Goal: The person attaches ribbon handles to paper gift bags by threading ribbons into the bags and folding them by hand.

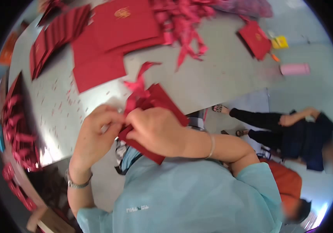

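A dark red gift bag (168,103) is tilted in front of my body, at the near edge of the table. From its upper side a pinkish-red ribbon (137,87) rises in a loose loop. My right hand (158,130) lies over the bag, its fingers curled and pinching at the ribbon's base. Close against it, on the left, my left hand (100,130) has its thumb and fingers pressed together by the same ribbon. The hands hide much of the bag, and motion blurs the fingertips.
Flat red bags (125,25) lie stacked on the table (221,77), near a heap of ribbons (184,23). More red bags (59,37) stand at the left. A single red bag (255,40) and a pink cylinder (294,69) lie right. People (302,136) sit at the right.
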Tool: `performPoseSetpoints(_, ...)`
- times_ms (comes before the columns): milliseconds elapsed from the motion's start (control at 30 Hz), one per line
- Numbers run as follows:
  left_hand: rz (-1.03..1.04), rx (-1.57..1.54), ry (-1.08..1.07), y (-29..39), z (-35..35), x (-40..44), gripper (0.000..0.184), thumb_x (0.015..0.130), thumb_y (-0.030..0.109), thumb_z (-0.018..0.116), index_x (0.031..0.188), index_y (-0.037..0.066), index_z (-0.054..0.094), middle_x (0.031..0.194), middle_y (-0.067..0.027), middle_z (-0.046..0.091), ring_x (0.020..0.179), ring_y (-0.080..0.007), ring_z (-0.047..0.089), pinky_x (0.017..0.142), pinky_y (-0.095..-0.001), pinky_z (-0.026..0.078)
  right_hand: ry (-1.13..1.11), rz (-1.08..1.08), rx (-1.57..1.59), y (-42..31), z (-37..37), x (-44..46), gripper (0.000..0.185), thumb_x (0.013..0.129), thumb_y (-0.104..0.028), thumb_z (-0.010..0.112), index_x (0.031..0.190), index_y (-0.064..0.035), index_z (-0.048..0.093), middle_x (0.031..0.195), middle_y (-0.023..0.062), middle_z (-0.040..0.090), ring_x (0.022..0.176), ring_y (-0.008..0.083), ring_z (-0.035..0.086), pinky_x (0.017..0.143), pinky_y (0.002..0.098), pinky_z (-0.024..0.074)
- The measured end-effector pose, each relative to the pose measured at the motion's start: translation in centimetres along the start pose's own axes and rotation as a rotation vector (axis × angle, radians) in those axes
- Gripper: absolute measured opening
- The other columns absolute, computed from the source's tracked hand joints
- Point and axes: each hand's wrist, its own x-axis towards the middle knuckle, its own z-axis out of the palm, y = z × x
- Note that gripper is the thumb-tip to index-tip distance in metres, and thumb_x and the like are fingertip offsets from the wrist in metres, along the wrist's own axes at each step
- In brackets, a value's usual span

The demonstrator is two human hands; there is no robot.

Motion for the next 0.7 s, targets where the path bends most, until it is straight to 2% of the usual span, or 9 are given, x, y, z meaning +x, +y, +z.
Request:
performPoseSetpoints(33,-0.066,-0.016,-0.069,0.5,-0.2,0.2,0.016,0.080,-0.008,0.061,0.093,-0.001,0.066,0.092,-0.0108,0.060,0.083,-0.0223,0.061,0.071,-0.0300,0.049,0.010,0.011,-0.045,0.0,0.1,-0.3,0.034,0.075,-0.020,0.076,0.093,-0.0040,0.052,0.074,0.0113,0.061,0.069,0.0311,0.063,0.061,0.0420,0.0486)
performPoseSetpoints(133,0.006,0.140,-0.137,1.7,-0.2,1.3,0.017,0.074,-0.007,0.067,0.090,-0.001,0.068,0.091,-0.0121,0.060,0.084,-0.0263,0.059,0.072,-0.0325,0.047,0.082,-0.051,-0.109,0.1,0.4,-0.7,0.027,0.078,-0.019,0.070,0.082,-0.0056,0.047,0.066,0.0095,0.057,0.062,0.0277,0.061,0.058,0.0401,0.0478)
performPoseSetpoints(233,0.017,0.198,-0.233,1.9,-0.4,2.2,0.020,0.068,-0.008,0.071,0.087,-0.001,0.069,0.090,-0.0118,0.060,0.082,-0.0264,0.058,0.070,-0.0337,0.047,0.204,-0.118,-0.224,0.2,1.3,-0.9,0.021,0.075,-0.015,0.065,0.076,-0.0074,0.045,0.060,0.0059,0.053,0.057,0.0230,0.058,0.055,0.0366,0.0462)
performPoseSetpoints(300,-0.017,0.229,-0.232,2.5,0.1,2.4,0.022,0.068,-0.009,0.071,0.088,-0.001,0.069,0.090,-0.0115,0.060,0.082,-0.0266,0.058,0.070,-0.0337,0.046,0.242,-0.118,-0.254,0.3,1.4,-1.1,0.019,0.075,-0.014,0.063,0.075,-0.0077,0.045,0.059,0.0048,0.052,0.056,0.0209,0.057,0.054,0.0338,0.0449)
performPoseSetpoints(367,0.050,0.295,-0.274,2.7,0.3,2.6,0.021,0.068,-0.010,0.068,0.087,-0.002,0.068,0.090,-0.0120,0.060,0.083,-0.0272,0.057,0.070,-0.0335,0.046,0.301,-0.135,-0.307,0.3,1.5,-1.1,0.018,0.075,-0.014,0.062,0.074,-0.0081,0.045,0.058,0.0045,0.052,0.056,0.0196,0.056,0.053,0.0326,0.0440)
performPoseSetpoints(500,-0.016,0.270,-0.228,2.6,0.9,2.6,0.017,0.068,-0.012,0.062,0.083,-0.006,0.063,0.091,-0.0149,0.059,0.086,-0.0308,0.057,0.073,-0.0357,0.047,0.194,-0.109,-0.250,0.1,0.3,-1.1,0.028,0.074,-0.024,0.070,0.075,-0.0066,0.048,0.060,0.0067,0.057,0.056,0.0216,0.060,0.052,0.0341,0.0447)
performPoseSetpoints(567,0.154,0.401,-0.190,2.6,0.9,2.4,0.018,0.067,-0.012,0.061,0.084,-0.005,0.063,0.092,-0.0171,0.059,0.088,-0.0348,0.057,0.076,-0.0389,0.048,0.094,-0.020,-0.189,-0.6,-0.8,-0.8,0.036,0.071,-0.032,0.075,0.076,-0.0059,0.051,0.062,0.0081,0.060,0.057,0.0239,0.064,0.053,0.0361,0.0471)
performPoseSetpoints(600,0.177,0.462,-0.167,2.9,0.9,2.4,0.018,0.067,-0.012,0.060,0.083,-0.004,0.062,0.092,-0.0186,0.059,0.089,-0.0378,0.057,0.079,-0.0407,0.048,0.065,0.032,-0.146,-0.7,-1.2,-0.6,0.040,0.070,-0.036,0.078,0.077,-0.0057,0.053,0.062,0.0086,0.061,0.058,0.0251,0.065,0.054,0.0372,0.0485)
performPoseSetpoints(700,0.216,0.586,-0.093,3.1,0.1,2.6,0.012,0.072,-0.006,0.061,0.083,-0.001,0.059,0.089,-0.0186,0.057,0.088,-0.0403,0.055,0.075,-0.0452,0.047,0.037,0.030,-0.182,-0.9,-2.4,-0.1,0.040,0.069,-0.037,0.079,0.078,-0.0065,0.055,0.061,0.0076,0.060,0.058,0.0243,0.065,0.053,0.0376,0.0492)
